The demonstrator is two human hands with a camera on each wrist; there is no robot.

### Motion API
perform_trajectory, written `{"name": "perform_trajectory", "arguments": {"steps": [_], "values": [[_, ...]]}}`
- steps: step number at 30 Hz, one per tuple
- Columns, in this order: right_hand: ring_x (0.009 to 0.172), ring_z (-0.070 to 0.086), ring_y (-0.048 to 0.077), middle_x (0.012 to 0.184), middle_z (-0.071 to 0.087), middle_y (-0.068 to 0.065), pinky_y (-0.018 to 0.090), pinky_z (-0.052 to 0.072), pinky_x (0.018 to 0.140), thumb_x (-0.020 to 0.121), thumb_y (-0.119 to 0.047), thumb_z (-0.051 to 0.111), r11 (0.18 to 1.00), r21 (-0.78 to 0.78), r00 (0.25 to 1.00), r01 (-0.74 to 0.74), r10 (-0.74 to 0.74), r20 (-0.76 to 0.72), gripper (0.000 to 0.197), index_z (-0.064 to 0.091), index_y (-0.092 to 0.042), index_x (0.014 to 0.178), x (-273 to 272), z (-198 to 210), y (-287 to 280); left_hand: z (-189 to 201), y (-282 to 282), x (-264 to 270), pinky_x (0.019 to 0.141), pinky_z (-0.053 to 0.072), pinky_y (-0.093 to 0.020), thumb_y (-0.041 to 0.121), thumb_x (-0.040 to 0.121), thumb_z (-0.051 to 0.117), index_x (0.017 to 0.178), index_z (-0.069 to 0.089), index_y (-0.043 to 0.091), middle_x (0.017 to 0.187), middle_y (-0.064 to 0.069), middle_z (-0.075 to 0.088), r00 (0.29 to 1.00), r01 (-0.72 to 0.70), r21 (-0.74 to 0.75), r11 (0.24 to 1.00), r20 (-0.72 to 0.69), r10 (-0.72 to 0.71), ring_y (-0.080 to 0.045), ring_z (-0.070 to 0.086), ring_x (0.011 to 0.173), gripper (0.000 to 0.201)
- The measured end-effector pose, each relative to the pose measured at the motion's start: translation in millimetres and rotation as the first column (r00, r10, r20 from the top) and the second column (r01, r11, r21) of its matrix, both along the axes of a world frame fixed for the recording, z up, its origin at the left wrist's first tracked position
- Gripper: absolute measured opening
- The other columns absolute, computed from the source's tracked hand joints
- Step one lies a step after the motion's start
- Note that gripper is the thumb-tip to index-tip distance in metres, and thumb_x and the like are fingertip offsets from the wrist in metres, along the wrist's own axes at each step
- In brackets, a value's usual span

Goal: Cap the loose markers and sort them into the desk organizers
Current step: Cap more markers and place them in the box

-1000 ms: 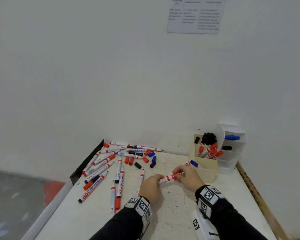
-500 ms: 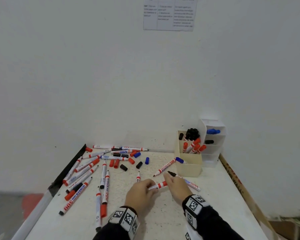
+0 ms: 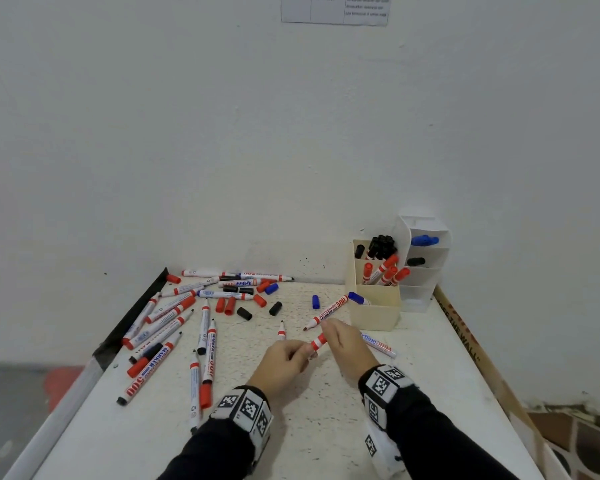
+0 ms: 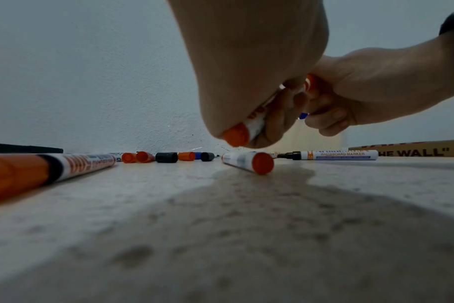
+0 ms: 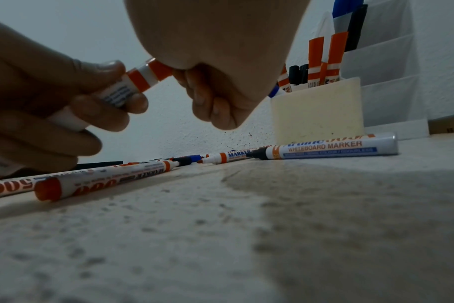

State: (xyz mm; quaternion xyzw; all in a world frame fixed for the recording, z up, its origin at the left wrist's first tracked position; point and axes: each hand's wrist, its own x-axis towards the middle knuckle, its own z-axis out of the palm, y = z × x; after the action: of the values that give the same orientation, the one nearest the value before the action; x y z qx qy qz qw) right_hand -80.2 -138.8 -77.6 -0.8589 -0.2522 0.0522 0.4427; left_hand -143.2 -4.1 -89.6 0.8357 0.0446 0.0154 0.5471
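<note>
Red-and-white marker [image 3: 317, 342] — long axis slanting up toward the beige organizer [image 3: 374, 315], left hand [image 3: 284, 363] wrapped round barrel, right hand [image 3: 347, 344] pinching its upper end.

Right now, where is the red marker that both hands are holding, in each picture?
Head view: the red marker is low in the middle, between the left hand and right hand.
Left wrist view: upper middle, end cap toward the camera.
Right wrist view: upper left.
Shared landmark: the cream organizer.
</note>
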Motion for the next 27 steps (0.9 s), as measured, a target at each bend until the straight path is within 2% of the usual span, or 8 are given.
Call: {"name": "perform_trajectory", "arguments": {"steps": [4, 8, 11, 14, 18, 22, 24, 27], "values": [[0.057, 0.034, 0.008, 0.060, 0.035, -0.006, 0.022, 0.029, 0.056, 0.099, -0.027, 0.036, 0.987, 0.139, 0.996, 0.079, -0.084, 0.028, 0.035, 0.039, -0.022, 0.064, -2.7, -1.5, 5.4, -0.8, 1.0, 3.0, 0.070, 0.043, -0.017, 0.036, 0.090, 0.055, 0.092, 0.064, 0.031, 0.075, 0.014, 0.061, 0.981, -0.135, 0.097, 0.986, 0.153, 0.120, -0.005, 0.056, 0.070, 0.011], [0.056, 0.037, 0.010, 0.060, 0.041, -0.004, 0.024, 0.033, 0.054, 0.098, -0.030, 0.037, 0.960, 0.184, 0.960, 0.213, -0.240, 0.142, 0.034, 0.045, -0.017, 0.068, 0.5, -7.5, 6.7, -12.8, 4.1, 2.9, 0.104, 0.034, -0.039, 0.054, 0.080, 0.058, 0.138, 0.030, 0.029, 0.123, 0.009, 0.045, 0.944, -0.322, 0.373, 0.870, 0.061, 0.323, -0.015, 0.043, 0.120, 0.069], [0.057, 0.041, 0.012, 0.063, 0.047, 0.001, 0.024, 0.034, 0.052, 0.097, -0.030, 0.038, 0.899, 0.255, 0.883, 0.355, -0.412, 0.225, 0.033, 0.049, -0.011, 0.073, 5.0, -10.7, 2.4, -21.2, -4.3, -1.0, 0.107, 0.024, -0.040, 0.052, 0.080, 0.056, 0.147, 0.002, 0.028, 0.143, 0.004, 0.028, 0.960, -0.213, 0.557, 0.803, -0.034, 0.279, -0.017, 0.029, 0.130, 0.089], [0.055, 0.039, 0.010, 0.061, 0.041, -0.006, 0.020, 0.031, 0.048, 0.096, -0.025, 0.041, 0.831, 0.334, 0.806, 0.445, -0.534, 0.254, 0.027, 0.047, -0.011, 0.073, 6.2, -7.9, -1.2, -22.9, -10.0, 1.3, 0.108, 0.023, -0.039, 0.043, 0.082, 0.053, 0.148, -0.010, 0.023, 0.148, 0.004, 0.022, 0.972, -0.152, 0.615, 0.774, -0.047, 0.229, -0.017, 0.027, 0.131, 0.093], [0.056, 0.041, 0.010, 0.066, 0.044, -0.002, 0.017, 0.032, 0.049, 0.095, -0.025, 0.041, 0.794, 0.402, 0.789, 0.456, -0.570, 0.231, 0.027, 0.051, -0.006, 0.079, 8.2, -7.2, -3.7, -17.9, -9.6, 3.6, 0.105, 0.029, -0.038, 0.029, 0.082, 0.053, 0.147, 0.000, 0.026, 0.138, 0.001, 0.034, 0.973, -0.134, 0.588, 0.798, -0.074, 0.218, -0.019, 0.035, 0.124, 0.084], [0.056, 0.044, 0.013, 0.064, 0.047, -0.002, 0.015, 0.038, 0.050, 0.090, -0.042, 0.040, 0.768, 0.506, 0.809, 0.392, -0.550, 0.209, 0.035, 0.051, -0.011, 0.079, 10.9, -7.1, -4.4, -16.5, 0.4, 2.2, 0.097, 0.039, -0.033, 0.016, 0.087, 0.046, 0.136, 0.028, 0.035, 0.124, -0.001, 0.042, 0.985, -0.075, 0.581, 0.810, -0.083, 0.150, -0.018, 0.041, 0.112, 0.056], [0.055, 0.047, 0.016, 0.064, 0.053, 0.003, 0.026, 0.042, 0.050, 0.088, -0.052, 0.042, 0.772, 0.524, 0.839, 0.360, -0.513, 0.179, 0.035, 0.051, -0.019, 0.078, 12.9, -7.5, -6.6, -16.4, 4.9, 1.4, 0.099, 0.037, -0.033, 0.017, 0.092, 0.038, 0.130, 0.042, 0.037, 0.125, 0.000, 0.041, 0.987, -0.036, 0.604, 0.796, -0.101, 0.122, -0.018, 0.038, 0.116, 0.044], [0.056, 0.056, 0.009, 0.072, 0.061, 0.005, 0.031, 0.051, 0.054, 0.092, -0.033, 0.045, 0.794, 0.532, 0.896, 0.295, -0.423, 0.133, 0.011, 0.051, -0.028, 0.084, 14.7, 5.3, -14.0, -16.0, 4.8, 1.9, 0.099, 0.037, -0.034, 0.032, 0.095, 0.033, 0.119, 0.054, 0.035, 0.121, 0.002, 0.043, 0.988, -0.041, 0.612, 0.790, -0.096, 0.125, -0.017, 0.039, 0.115, 0.032]]}}
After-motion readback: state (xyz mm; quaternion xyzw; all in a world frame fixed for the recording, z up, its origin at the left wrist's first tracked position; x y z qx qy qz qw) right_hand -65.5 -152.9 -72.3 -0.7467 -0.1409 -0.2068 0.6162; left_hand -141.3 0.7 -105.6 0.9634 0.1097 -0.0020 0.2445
